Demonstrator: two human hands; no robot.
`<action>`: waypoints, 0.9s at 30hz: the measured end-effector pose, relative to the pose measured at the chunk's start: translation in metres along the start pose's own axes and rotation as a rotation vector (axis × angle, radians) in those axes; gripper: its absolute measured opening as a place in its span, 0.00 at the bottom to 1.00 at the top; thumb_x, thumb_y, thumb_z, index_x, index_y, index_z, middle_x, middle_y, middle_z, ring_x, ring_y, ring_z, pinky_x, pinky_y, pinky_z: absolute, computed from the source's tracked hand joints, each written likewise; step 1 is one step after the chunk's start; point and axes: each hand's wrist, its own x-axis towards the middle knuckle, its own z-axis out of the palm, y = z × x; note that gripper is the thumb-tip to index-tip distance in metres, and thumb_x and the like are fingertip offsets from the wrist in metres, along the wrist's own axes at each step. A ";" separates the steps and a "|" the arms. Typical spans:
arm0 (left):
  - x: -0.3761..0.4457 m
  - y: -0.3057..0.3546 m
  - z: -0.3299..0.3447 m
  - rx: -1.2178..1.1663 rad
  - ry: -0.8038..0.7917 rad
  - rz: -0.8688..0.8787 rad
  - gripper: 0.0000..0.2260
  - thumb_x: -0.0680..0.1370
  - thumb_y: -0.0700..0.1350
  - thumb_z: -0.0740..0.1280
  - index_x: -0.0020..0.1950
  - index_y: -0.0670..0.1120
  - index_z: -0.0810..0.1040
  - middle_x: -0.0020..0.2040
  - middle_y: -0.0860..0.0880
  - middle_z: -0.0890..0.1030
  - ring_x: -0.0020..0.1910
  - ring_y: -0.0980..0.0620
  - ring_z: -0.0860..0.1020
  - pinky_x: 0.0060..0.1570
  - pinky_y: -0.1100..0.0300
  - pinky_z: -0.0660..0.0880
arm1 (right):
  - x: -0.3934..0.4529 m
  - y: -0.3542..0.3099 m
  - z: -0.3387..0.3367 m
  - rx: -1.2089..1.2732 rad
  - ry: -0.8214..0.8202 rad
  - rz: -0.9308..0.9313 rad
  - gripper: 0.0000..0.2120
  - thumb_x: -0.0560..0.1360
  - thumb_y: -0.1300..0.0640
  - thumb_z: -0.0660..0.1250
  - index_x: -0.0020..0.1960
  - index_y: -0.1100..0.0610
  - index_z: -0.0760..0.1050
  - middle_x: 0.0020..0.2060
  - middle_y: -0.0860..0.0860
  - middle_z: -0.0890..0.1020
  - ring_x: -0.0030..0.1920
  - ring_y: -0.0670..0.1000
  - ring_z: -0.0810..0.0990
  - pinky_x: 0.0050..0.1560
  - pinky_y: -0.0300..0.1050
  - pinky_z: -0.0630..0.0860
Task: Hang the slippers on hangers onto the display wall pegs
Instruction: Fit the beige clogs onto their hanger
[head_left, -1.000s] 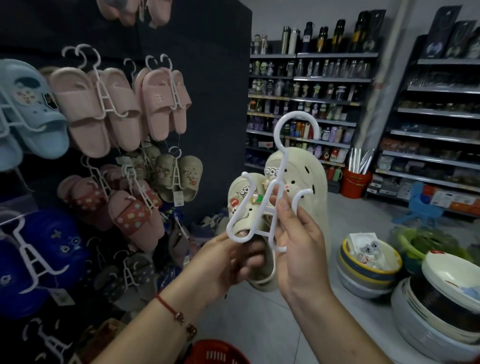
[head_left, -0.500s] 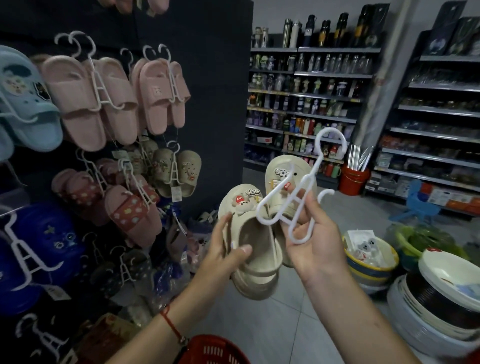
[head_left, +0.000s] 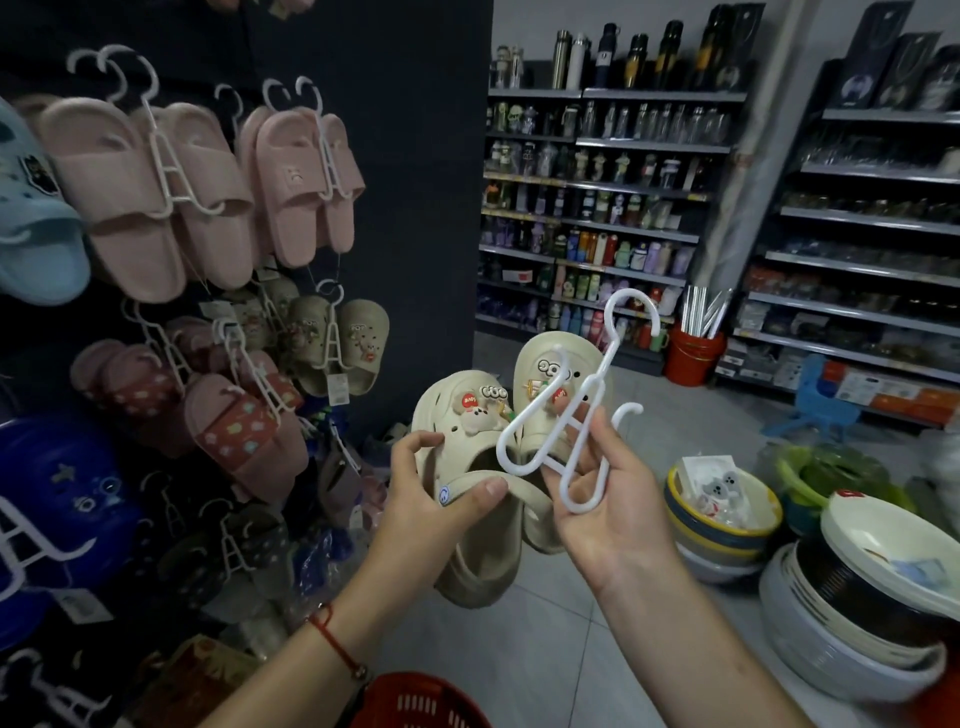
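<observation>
My left hand (head_left: 434, 499) grips a cream slipper (head_left: 467, 457) with cartoon charms by its heel strap, thumb on the strap. A second cream slipper (head_left: 540, 379) stands just behind it to the right, partly hidden by a white plastic hanger (head_left: 566, 415). My right hand (head_left: 605, 499) pinches that hanger near its lower loops; its hook points up and right. The hanger is in front of the slippers and I cannot tell whether it is threaded into them. The dark display wall (head_left: 415, 182) on the left carries pairs on white hangers.
Pink slippers (head_left: 156, 197), a light blue pair (head_left: 31, 218), dotted red ones (head_left: 234, 431) and a small beige pair (head_left: 337, 343) hang on the wall. Stacked bowls (head_left: 857, 587) sit at right, a red basket (head_left: 421, 701) below, a red bucket (head_left: 693, 356) and stocked shelves (head_left: 597, 208) behind.
The hanger has tilted and shifted to the right, off the front of the slippers. My left hand moved from under the pair to gripping the near slipper's heel strap.
</observation>
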 end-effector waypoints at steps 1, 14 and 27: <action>0.001 -0.001 0.001 0.018 0.046 0.004 0.29 0.69 0.57 0.79 0.61 0.66 0.65 0.62 0.55 0.75 0.57 0.54 0.79 0.48 0.62 0.77 | -0.001 0.001 0.000 -0.003 0.000 0.004 0.13 0.79 0.55 0.66 0.58 0.61 0.82 0.51 0.56 0.87 0.54 0.55 0.86 0.65 0.56 0.76; 0.028 -0.007 -0.017 -0.288 0.273 -0.102 0.31 0.65 0.71 0.70 0.62 0.56 0.73 0.56 0.47 0.81 0.55 0.47 0.81 0.61 0.42 0.77 | 0.008 0.010 -0.025 -0.365 0.041 -0.049 0.17 0.68 0.53 0.72 0.52 0.64 0.85 0.49 0.62 0.85 0.54 0.59 0.84 0.68 0.58 0.73; 0.015 -0.005 -0.016 -0.232 0.159 0.057 0.30 0.65 0.67 0.73 0.63 0.59 0.71 0.57 0.48 0.81 0.54 0.55 0.83 0.53 0.58 0.78 | 0.013 0.021 -0.023 -0.657 0.047 -0.080 0.06 0.75 0.58 0.72 0.48 0.59 0.86 0.41 0.55 0.87 0.40 0.48 0.85 0.44 0.41 0.76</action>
